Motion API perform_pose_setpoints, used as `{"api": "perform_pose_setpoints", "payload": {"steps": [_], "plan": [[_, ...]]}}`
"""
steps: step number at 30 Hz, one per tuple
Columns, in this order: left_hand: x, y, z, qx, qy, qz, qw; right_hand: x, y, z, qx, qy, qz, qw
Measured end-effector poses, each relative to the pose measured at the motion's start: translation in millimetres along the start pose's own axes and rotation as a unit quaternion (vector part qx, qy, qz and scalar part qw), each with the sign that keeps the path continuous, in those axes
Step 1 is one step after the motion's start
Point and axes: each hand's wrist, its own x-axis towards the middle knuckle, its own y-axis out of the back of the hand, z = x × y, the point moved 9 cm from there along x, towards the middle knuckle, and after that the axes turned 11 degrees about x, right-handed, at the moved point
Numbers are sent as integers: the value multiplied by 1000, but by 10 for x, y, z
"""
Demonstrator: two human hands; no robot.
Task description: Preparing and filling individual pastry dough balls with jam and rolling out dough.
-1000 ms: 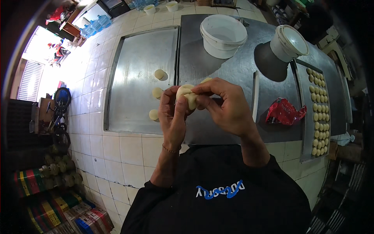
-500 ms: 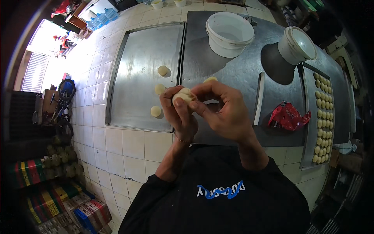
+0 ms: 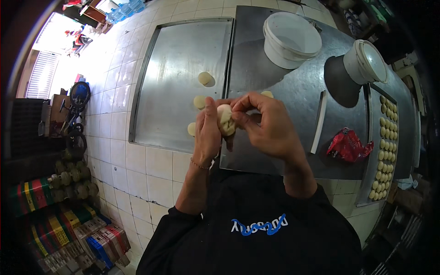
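A piece of pale dough [image 3: 226, 121] with a folded, creased surface is between my two hands, over the left edge of the metal table. My left hand [image 3: 208, 135] cups it from the left, thumb up. Fingertips of my right hand [image 3: 270, 123] pinch the dough's right edge. Three round dough balls [image 3: 204, 78] sit in a loose column on the large metal tray [image 3: 178, 50], just beyond and left of my left hand. Another bit of dough [image 3: 267, 94] shows partly behind my right hand.
Two white buckets, one upright [image 3: 293, 41] and one tilted [image 3: 365, 62], are at the table's far side. A pale strip [image 3: 318, 121] and a crumpled red bag [image 3: 349, 145] lie to the right. A long tray [image 3: 362, 195] at far right holds several rows of dough balls.
My left hand has turned, its thumb now pointing up, and the dough is rotated with it. My right hand keeps pinching the dough's edge. The whole view has shifted slightly.
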Motion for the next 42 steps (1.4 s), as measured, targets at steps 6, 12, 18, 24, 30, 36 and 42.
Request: {"api": "perform_pose_setpoints", "payload": {"steps": [6,12,18,24,30,36,42], "plan": [[202,506,-159,-171,61,-86,980,286,-689,400,259,-197,0,946],[589,1206,-115,-122,9,1,992,611,-1319,191,120,-104,16,987],[821,1454,165,59,-131,22,989,903,-1406,186,22,-86,49,995],[1105,1465,98,20,-79,7,997,1128,-1373,372,88,-88,74,989],[1470,1294,-195,-49,52,-68,995,1297,-1218,701,2,-114,63,991],[1613,1057,-687,-129,222,-196,946,1334,-1115,1023,11,-85,81,993],[2105,985,-840,-72,269,-188,942,1198,-1034,1694,93,-171,184,963]]}}
